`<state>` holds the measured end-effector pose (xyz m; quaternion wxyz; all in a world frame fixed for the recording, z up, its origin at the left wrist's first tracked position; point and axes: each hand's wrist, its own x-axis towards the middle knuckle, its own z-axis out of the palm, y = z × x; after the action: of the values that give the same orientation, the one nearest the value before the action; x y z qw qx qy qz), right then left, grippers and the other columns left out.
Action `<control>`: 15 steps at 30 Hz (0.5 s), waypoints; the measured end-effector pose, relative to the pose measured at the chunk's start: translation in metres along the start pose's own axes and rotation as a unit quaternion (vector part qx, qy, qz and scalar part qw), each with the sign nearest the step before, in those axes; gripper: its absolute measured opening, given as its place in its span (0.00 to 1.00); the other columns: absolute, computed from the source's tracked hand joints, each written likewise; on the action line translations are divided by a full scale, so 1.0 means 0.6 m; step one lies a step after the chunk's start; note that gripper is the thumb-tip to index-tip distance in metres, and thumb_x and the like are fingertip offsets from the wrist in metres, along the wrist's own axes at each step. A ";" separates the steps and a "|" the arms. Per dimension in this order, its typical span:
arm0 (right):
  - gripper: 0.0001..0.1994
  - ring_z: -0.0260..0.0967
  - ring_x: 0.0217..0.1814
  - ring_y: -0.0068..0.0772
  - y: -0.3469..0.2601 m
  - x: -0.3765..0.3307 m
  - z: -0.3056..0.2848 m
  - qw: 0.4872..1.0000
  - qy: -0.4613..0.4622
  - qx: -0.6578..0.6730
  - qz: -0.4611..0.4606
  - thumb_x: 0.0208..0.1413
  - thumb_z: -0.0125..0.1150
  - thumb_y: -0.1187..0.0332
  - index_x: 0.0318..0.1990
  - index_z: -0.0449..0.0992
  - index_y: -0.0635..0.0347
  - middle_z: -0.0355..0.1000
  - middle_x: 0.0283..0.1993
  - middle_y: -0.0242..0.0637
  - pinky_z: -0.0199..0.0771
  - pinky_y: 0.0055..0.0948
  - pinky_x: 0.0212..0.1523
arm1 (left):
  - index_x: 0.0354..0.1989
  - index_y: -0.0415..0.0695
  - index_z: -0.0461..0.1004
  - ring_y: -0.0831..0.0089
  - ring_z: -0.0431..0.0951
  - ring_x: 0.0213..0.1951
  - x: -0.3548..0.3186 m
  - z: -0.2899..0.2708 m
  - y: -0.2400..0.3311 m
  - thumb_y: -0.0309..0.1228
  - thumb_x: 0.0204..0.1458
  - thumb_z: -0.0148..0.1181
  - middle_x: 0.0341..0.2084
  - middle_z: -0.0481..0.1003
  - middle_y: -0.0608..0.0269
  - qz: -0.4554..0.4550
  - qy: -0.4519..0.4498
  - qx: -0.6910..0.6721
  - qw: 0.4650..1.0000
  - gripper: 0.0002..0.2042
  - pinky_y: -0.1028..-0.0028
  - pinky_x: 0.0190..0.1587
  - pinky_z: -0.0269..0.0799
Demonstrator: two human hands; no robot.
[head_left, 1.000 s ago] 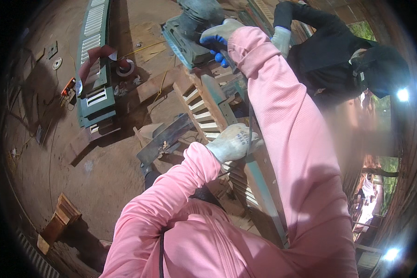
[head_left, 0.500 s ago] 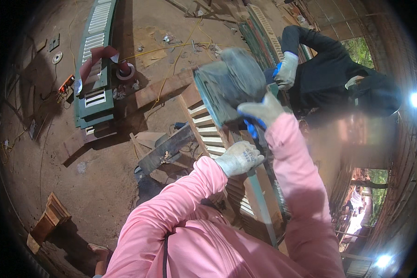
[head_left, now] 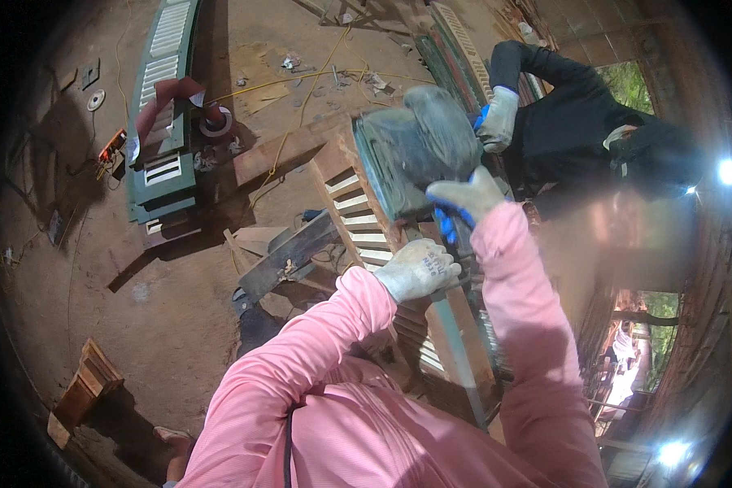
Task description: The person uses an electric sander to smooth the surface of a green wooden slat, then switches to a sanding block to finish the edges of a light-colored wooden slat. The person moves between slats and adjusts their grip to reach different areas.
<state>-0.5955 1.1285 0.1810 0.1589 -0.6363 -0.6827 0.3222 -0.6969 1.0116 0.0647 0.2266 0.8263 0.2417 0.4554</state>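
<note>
Gloved left hand point(head_left: 419, 268) is pressing the louvred shutter point(head_left: 358, 211); right hand point(head_left: 464, 199) is gripping the bulky, seemingly heavy sander point(head_left: 415, 146) underneath.

No packages, signs or screens show anywhere in this workshop view, and no label can be made out on the tools, the boards or the shutters lying on the dirt floor. The only marking is a small dark print on the back of the left hand's point(head_left: 419, 268) pale work glove, just right of centre, too blurred to describe
</note>
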 end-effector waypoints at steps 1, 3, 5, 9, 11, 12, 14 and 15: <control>0.28 0.79 0.34 0.38 -0.027 -0.016 0.006 0.999 -0.026 0.021 0.037 0.41 0.80 0.56 0.35 0.80 0.78 0.80 0.32 0.51 0.79 0.38 0.35 | 0.29 0.49 0.82 0.55 0.83 0.37 0.000 -0.001 -0.002 0.39 0.60 0.58 0.27 0.80 0.57 -0.013 -0.030 0.010 0.999 0.11 0.57 0.45 0.77; 0.30 0.79 0.36 0.38 -0.038 -0.017 0.017 0.999 -0.040 0.023 0.026 0.40 0.80 0.55 0.35 0.79 0.81 0.80 0.34 0.53 0.79 0.37 0.37 | 0.30 0.49 0.82 0.56 0.83 0.37 0.003 -0.001 -0.001 0.39 0.59 0.59 0.27 0.80 0.58 -0.033 -0.096 0.027 0.994 0.10 0.57 0.44 0.77; 0.29 0.78 0.30 0.36 -0.115 -0.002 0.025 0.991 -0.076 0.044 0.101 0.40 0.80 0.57 0.34 0.78 0.82 0.79 0.31 0.52 0.77 0.38 0.30 | 0.30 0.49 0.82 0.55 0.83 0.37 0.003 -0.006 0.002 0.38 0.59 0.59 0.27 0.80 0.57 -0.065 -0.086 0.011 0.994 0.10 0.58 0.44 0.77; 0.22 0.75 0.21 0.36 -0.158 0.035 0.033 0.993 -0.065 0.035 0.093 0.44 0.78 0.62 0.33 0.78 0.78 0.77 0.26 0.48 0.73 0.38 0.21 | 0.30 0.46 0.82 0.54 0.83 0.38 0.018 -0.014 0.013 0.37 0.59 0.59 0.28 0.81 0.55 -0.114 -0.141 -0.002 0.983 0.10 0.58 0.43 0.77; 0.20 0.72 0.19 0.32 -0.178 0.020 0.037 0.990 -0.075 0.048 0.108 0.48 0.78 0.62 0.37 0.79 0.73 0.76 0.25 0.43 0.70 0.35 0.18 | 0.29 0.45 0.82 0.53 0.83 0.37 0.011 -0.009 0.007 0.37 0.60 0.59 0.28 0.81 0.52 -0.106 -0.130 0.009 0.986 0.12 0.57 0.43 0.77; 0.20 0.73 0.20 0.32 -0.182 0.009 0.038 0.988 -0.080 0.044 0.125 0.48 0.77 0.62 0.36 0.80 0.73 0.76 0.25 0.43 0.71 0.34 0.19 | 0.28 0.44 0.81 0.51 0.83 0.37 0.009 -0.022 0.007 0.38 0.61 0.58 0.28 0.81 0.51 -0.098 -0.123 0.012 0.988 0.13 0.56 0.44 0.77; 0.19 0.74 0.21 0.33 -0.187 -0.017 0.034 0.983 -0.089 0.030 0.159 0.50 0.76 0.61 0.36 0.80 0.73 0.76 0.26 0.44 0.72 0.34 0.21 | 0.29 0.43 0.81 0.50 0.82 0.37 0.004 -0.032 0.004 0.38 0.61 0.57 0.28 0.81 0.49 -0.081 -0.095 0.014 0.992 0.14 0.55 0.44 0.77; 0.20 0.76 0.24 0.34 -0.171 -0.019 0.041 0.989 0.004 -0.144 0.026 0.51 0.75 0.59 0.35 0.79 0.74 0.77 0.27 0.45 0.73 0.32 0.25 | 0.29 0.43 0.81 0.50 0.83 0.37 0.003 -0.029 0.007 0.37 0.60 0.57 0.29 0.81 0.49 -0.072 -0.077 0.013 0.994 0.13 0.55 0.44 0.77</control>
<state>-0.6878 1.1134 0.2306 0.0602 -0.6716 -0.7042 0.2221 -0.7100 1.0121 0.0768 0.2660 0.8424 0.2880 0.3696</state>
